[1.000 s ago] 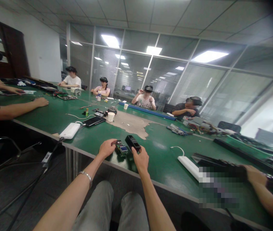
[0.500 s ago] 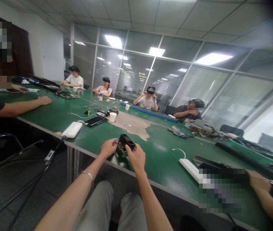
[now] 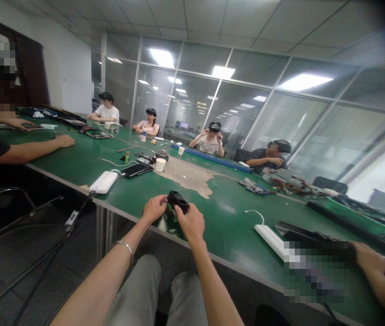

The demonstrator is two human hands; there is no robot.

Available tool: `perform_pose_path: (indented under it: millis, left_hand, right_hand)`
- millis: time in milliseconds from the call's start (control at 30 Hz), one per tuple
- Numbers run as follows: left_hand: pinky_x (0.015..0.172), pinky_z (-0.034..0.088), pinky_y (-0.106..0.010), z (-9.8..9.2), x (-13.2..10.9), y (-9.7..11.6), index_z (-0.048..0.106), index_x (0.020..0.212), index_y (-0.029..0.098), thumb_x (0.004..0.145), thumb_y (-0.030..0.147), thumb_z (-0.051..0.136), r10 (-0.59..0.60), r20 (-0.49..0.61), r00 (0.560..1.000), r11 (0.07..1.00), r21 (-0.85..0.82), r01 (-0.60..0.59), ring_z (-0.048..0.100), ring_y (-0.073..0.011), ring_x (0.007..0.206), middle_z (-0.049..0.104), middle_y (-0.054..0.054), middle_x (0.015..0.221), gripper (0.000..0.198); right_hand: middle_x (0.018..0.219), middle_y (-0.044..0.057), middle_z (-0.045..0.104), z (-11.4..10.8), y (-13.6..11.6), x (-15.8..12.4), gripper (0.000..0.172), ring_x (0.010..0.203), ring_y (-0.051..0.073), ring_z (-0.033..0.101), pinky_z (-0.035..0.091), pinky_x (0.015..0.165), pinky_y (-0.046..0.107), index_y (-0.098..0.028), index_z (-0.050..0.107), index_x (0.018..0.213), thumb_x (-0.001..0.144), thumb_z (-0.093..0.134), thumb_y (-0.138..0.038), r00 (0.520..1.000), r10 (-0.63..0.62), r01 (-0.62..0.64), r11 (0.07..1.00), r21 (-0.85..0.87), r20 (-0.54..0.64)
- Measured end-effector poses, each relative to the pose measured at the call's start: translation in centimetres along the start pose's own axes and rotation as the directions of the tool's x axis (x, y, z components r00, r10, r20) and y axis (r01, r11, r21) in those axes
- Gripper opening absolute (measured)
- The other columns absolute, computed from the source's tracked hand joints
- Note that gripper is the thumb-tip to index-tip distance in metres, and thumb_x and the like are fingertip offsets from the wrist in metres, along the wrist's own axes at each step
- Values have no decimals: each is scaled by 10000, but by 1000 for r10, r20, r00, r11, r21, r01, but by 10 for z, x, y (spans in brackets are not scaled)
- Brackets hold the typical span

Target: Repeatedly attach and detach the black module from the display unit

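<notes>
1. The right hand [image 3: 191, 222] is closed narrowly around a black rectangular module [image 3: 177, 201], its fingers wrapped over the module's near end and lifting it clear of the table.
2. The left hand [image 3: 154, 208] reaches in from 9 o'clock, its fingers drawn close together at the edge of a small green circuit board [image 3: 171, 213]. I cannot tell whether they grip the board or only touch it.
3. The board sits directly beneath the module, between the two hands and mostly hidden by them. Whether it rests on the table is hard to tell.
4. A silver bangle [image 3: 126, 247] circles the left wrist, and grey trousers [image 3: 134, 290] show at 6 o'clock, below the table edge.
5. Both hands work just beyond the near edge of a green-topped workbench [image 3: 233, 231].
6. A white power strip [image 3: 270, 241] with a looped white cable lies at 4 o'clock.
7. A white power brick [image 3: 103, 182] lies at 10 o'clock, and a black phone [image 3: 135, 170] lies at 11.
8. A paper cup [image 3: 160, 165] stands near 12 o'clock, beside a worn tan patch [image 3: 189, 176] in the bench's green surface.
9. A tangle of wires and boards [image 3: 282, 182] lies at 2 o'clock.
10. A co-worker's hand [image 3: 64, 141] rests on the bench at 9 o'clock, and another co-worker's hand [image 3: 367, 258] rests at 3 o'clock.
</notes>
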State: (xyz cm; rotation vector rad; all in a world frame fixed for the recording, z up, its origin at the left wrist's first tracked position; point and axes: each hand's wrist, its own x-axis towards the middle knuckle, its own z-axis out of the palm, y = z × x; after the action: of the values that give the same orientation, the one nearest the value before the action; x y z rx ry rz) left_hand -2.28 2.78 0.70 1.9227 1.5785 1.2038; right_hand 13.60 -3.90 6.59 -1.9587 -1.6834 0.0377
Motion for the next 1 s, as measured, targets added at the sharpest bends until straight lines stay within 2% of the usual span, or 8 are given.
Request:
perform_pose_path:
  millis: [167,267,433,600,733,867,1000]
  left_hand:
    - [871,481,-260,-1,0,3,613,1237,285,788,147,514,18,6,1000,1000,0,-18,657,-185,977,720,2,1067,480]
    - [928,460,-271,-1,0,3,638,1205,252,785,137,507,27,-20,999,999,18,-27,628,-190,1045,697,-18,1130,454]
    - [969,440,-286,0,1,2,635,1206,214,776,121,489,24,-46,999,999,33,-22,602,-186,1074,667,-42,1175,463]
    - [939,451,-256,-1,1,2,665,1155,228,768,125,491,32,-27,999,999,34,-31,619,-177,1042,691,-24,1136,436]
    - [925,461,-252,-3,-1,5,662,1166,238,767,128,485,27,-35,999,998,59,-25,629,-173,1028,700,-16,1123,450]
    - [938,456,-248,-5,-2,7,662,1178,251,766,129,480,32,-27,999,995,91,-29,626,-171,1049,694,-12,1148,466]
    - [938,457,-262,-3,-2,9,634,1226,269,776,137,475,30,1,1000,993,111,-30,624,-179,1054,683,-14,1173,495]
  right_hand:
    - [921,118,689,4,1,-7,461,936,256,646,441,752,319,-199,603,1090,830,512,-568,999,3,-2,999,-38,41]
    - [947,130,687,9,5,-10,508,946,265,644,444,754,323,-182,584,1163,828,523,-559,998,-1,4,999,-45,65]
    - [1096,176,658,20,15,-12,690,1051,288,608,436,833,331,-115,479,1343,819,550,-558,998,-54,53,998,-16,-14]
    - [1060,142,678,32,20,-19,589,1011,258,628,434,832,305,-148,535,1286,847,514,-540,995,-92,95,991,97,-40]
    - [1083,126,677,42,23,-22,554,994,249,634,431,817,303,-163,534,1276,868,480,-534,990,-98,114,980,163,-105]
    - [1063,123,679,48,24,-25,547,955,258,634,421,799,314,-168,554,1238,873,464,-566,984,-86,109,982,153,-153]
    - [998,114,685,44,22,-28,536,921,257,628,404,798,319,-178,564,1222,870,475,-572,982,-86,106,988,115,-170]
